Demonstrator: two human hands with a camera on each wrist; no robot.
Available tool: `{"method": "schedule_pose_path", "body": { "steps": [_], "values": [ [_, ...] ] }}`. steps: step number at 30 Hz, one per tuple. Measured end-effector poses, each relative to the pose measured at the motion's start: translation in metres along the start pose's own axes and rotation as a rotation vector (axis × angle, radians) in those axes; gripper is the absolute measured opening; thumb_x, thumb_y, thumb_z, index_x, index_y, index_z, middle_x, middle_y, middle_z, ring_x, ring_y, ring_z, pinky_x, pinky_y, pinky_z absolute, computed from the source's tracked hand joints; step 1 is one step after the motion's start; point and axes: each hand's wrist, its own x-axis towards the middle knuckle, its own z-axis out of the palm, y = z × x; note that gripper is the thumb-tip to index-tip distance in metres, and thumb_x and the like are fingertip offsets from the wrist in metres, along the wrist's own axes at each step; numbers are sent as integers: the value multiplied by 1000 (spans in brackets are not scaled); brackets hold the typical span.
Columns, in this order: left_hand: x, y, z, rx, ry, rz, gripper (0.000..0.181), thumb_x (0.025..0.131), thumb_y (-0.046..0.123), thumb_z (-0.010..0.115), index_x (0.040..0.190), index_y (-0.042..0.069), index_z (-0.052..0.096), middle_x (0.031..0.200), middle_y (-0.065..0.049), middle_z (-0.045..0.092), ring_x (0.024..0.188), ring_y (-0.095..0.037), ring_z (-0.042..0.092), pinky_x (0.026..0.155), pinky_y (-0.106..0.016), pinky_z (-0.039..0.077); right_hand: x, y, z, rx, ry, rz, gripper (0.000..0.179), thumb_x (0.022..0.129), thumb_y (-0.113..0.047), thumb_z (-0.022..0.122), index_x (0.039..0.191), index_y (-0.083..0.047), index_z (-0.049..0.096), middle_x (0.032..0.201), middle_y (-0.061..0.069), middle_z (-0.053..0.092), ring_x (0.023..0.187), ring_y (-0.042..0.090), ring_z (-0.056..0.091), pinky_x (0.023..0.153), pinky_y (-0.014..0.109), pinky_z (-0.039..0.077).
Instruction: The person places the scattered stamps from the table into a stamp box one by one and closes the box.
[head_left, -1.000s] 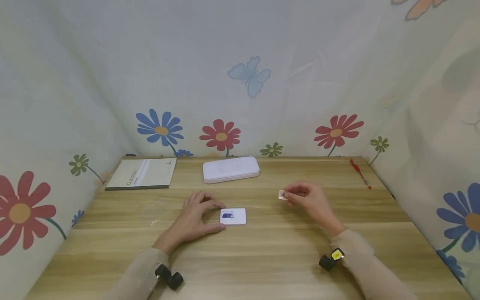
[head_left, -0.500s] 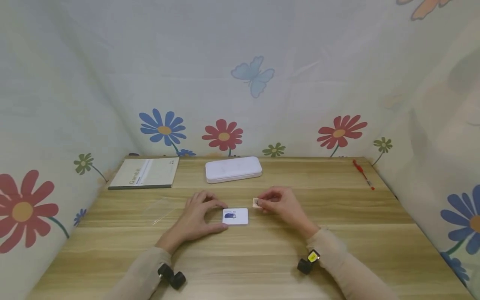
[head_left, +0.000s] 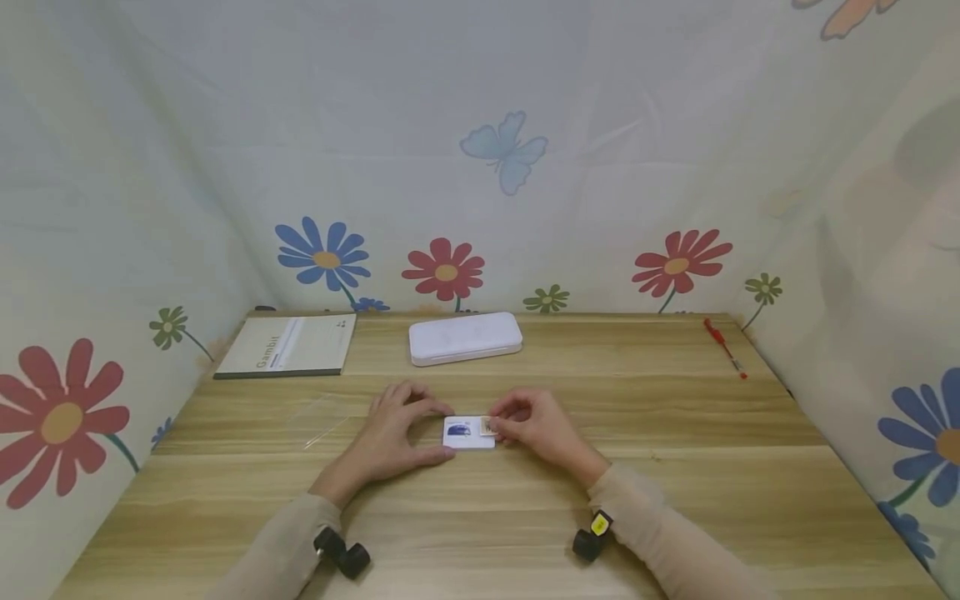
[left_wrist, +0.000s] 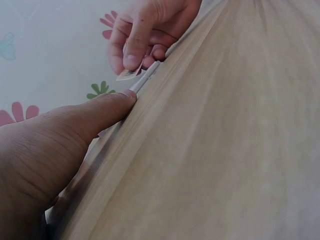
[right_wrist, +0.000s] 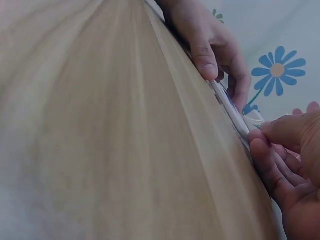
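A flat white rectangular case with a dark blue picture on its left part lies on the wooden table. My left hand steadies it, with thumb and index finger at its two left corners. A small printed paper square, pale with a dark print, is pinched between the thumb and index finger of my right hand. In the head view it overlaps the case's upper right corner. The left wrist view shows the square tilted, close over the case; the right wrist view shows the case's thin side edge.
A clear plastic sheet lies left of my left hand. Farther back are a Gambit notebook and a closed white box. A red pen lies near the right edge. Floral cloth hangs behind the table.
My right hand has moved left with the paper square, from the table's right side to over the case's right part. The left hand has stayed at the case.
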Motion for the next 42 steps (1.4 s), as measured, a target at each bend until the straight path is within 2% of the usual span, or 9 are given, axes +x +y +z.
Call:
{"method": "schedule_pose_path", "body": {
  "steps": [4, 8, 11, 21, 28, 42],
  "values": [
    [-1, -1, 0, 0, -1, -3, 58, 82, 70, 91, 130, 40, 78, 137, 3, 56, 133, -24, 48, 113, -58, 33, 1, -1, 5, -92, 14, -19, 8, 100, -6, 84, 107, -4, 81, 93, 5, 78, 77, 14, 72, 69, 29, 63],
    [-1, -1, 1, -4, -2, -6, 58, 82, 70, 91, 131, 41, 78, 137, 4, 56, 133, -25, 47, 113, -58, 32, 2, -2, 8, -233, 34, -84, 6, 98, -8, 86, 103, -9, 82, 90, -2, 76, 78, 11, 69, 70, 26, 59],
    [-1, -1, 1, -5, -1, -7, 57, 83, 69, 91, 131, 41, 77, 136, 4, 56, 133, -25, 47, 113, -58, 32, 2, -3, 11, -299, 43, -122, 6, 97, -9, 87, 102, -10, 82, 88, -4, 74, 77, 9, 67, 71, 25, 57],
    [-1, -1, -1, -13, 0, -2, 58, 82, 68, 92, 131, 40, 78, 136, 4, 57, 132, -24, 47, 112, -57, 32, 1, -8, 15, -399, 63, -138, 8, 98, -11, 87, 103, -12, 81, 86, -6, 72, 74, 7, 64, 68, 25, 55],
    [0, -2, 1, -3, 0, 3, 57, 83, 69, 91, 131, 41, 77, 137, 4, 57, 133, -25, 47, 111, -58, 32, -2, -8, 13, -488, 69, -165, 6, 96, -13, 89, 97, -16, 84, 93, -7, 71, 79, 8, 61, 72, 26, 52],
    [0, -1, 0, 0, -13, -1, 57, 83, 68, 91, 131, 39, 78, 139, 2, 57, 135, -26, 47, 112, -58, 32, -2, -6, 14, -495, 89, -164, 5, 98, -17, 89, 99, -14, 85, 95, -7, 71, 80, 9, 60, 72, 26, 51]
  ]
}}
